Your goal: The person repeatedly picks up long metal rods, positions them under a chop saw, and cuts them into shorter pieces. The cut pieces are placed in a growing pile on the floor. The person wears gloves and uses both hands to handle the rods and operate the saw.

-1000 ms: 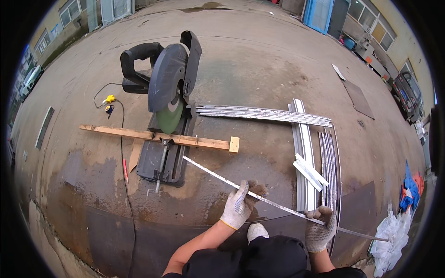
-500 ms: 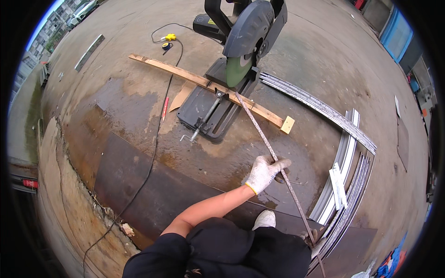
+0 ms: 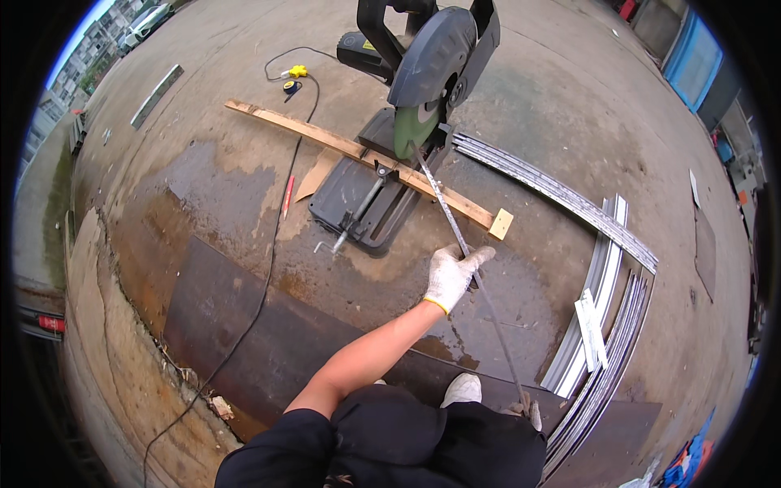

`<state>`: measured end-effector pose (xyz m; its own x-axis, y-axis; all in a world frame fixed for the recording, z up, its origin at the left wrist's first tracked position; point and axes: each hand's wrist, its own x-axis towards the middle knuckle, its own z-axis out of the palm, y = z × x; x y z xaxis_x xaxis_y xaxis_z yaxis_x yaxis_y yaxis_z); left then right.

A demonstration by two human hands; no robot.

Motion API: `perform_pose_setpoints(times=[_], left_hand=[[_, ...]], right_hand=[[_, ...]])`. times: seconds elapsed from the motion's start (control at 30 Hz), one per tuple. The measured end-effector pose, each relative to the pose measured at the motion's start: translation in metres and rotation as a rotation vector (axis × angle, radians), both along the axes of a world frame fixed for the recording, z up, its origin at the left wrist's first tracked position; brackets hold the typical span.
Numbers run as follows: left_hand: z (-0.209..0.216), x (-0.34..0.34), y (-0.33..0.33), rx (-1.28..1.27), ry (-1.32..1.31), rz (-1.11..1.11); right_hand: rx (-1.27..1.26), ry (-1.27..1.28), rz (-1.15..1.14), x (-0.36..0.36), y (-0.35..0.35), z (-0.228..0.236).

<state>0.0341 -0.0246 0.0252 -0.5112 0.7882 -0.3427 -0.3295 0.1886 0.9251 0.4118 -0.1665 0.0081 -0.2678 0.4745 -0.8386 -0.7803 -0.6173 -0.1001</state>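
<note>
My left hand [image 3: 450,279], in a white knit glove with a yellow cuff, is closed around the middle of a long, thin metal strip [image 3: 498,321]. My right hand [image 3: 533,413] is at the strip's near end, close to my leg; it is partly hidden, but its fingers appear to grip the strip. The strip slants away to the left, its far tip by the green guard and disc of a cut-off saw [image 3: 435,61]. A wooden batten [image 3: 325,142] lies across the saw's black base [image 3: 335,199], beside the clamp screw with its crank handle [image 3: 355,213].
Bundled metal profiles [image 3: 561,193] lie right of the saw, with more long strips [image 3: 606,374] and a wide silver channel [image 3: 587,305] nearer me. A black cable [image 3: 264,301] crosses the dark metal sheet [image 3: 220,293]. A red pencil-like stick [image 3: 289,195] and tape measure [image 3: 291,86] lie left.
Both hands have moved left and forward with the strip. Its far tip has shifted up to the saw's disc area, and its near end has drawn away from the pile of strips.
</note>
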Motion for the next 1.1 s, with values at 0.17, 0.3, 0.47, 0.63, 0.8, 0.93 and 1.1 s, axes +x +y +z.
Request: perform_pose_setpoints(times=[0.17,0.3,0.47,0.63,0.8,0.93,1.1], left_hand=[[0.006,0.006,-0.004,0.066,-0.089,0.047],[0.006,0.009,-0.007,0.109,-0.308,0.037],[-0.004,0.008,-0.008,0.151,-0.437,0.062],[-0.018,0.011,-0.008,0.213,-0.612,0.101],[-0.002,0.007,-0.009,0.287,-0.868,0.064],[0.001,-0.001,-0.012,0.226,-0.852,0.079],[-0.006,0.001,-0.009,0.278,-0.856,0.066]], right_hand=[[0.176,0.059,0.118,0.025,-0.007,-0.019],[0.219,0.115,0.096,0.022,-0.006,-0.017],[0.250,0.186,0.079,0.011,-0.005,-0.005],[0.353,0.200,0.082,0.005,-0.006,-0.008],[0.327,0.176,0.102,0.046,-0.017,-0.058],[0.348,0.145,0.142,0.000,-0.008,-0.004],[0.286,0.291,0.195,0.032,-0.009,-0.028]])
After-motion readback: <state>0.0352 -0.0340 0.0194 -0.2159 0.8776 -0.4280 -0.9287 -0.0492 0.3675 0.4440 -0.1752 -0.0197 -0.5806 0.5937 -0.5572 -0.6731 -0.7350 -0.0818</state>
